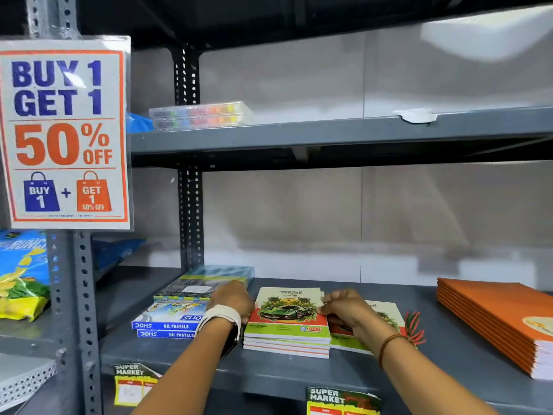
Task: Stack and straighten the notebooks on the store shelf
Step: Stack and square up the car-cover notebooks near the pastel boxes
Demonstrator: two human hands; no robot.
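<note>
A small stack of notebooks (288, 322) with a green car on the cover lies flat on the grey shelf (284, 375). My left hand (233, 298) presses against the stack's left side, fingers curled at its edge. My right hand (344, 310) grips the right edge of the top notebook. Under my right hand lies another notebook of the same design (386, 316), flat and slightly skewed, partly hidden by the hand and wrist. A taller stack of orange notebooks (490, 322) sits at the shelf's right end, angled.
Blue oil pastel boxes (170, 324) and a flat clear-wrapped pack (206, 283) lie left of my left hand. A perforated upright (191, 217) stands behind them. A sale sign (65, 133) hangs at left. The upper shelf holds a clear box of colours (200, 115).
</note>
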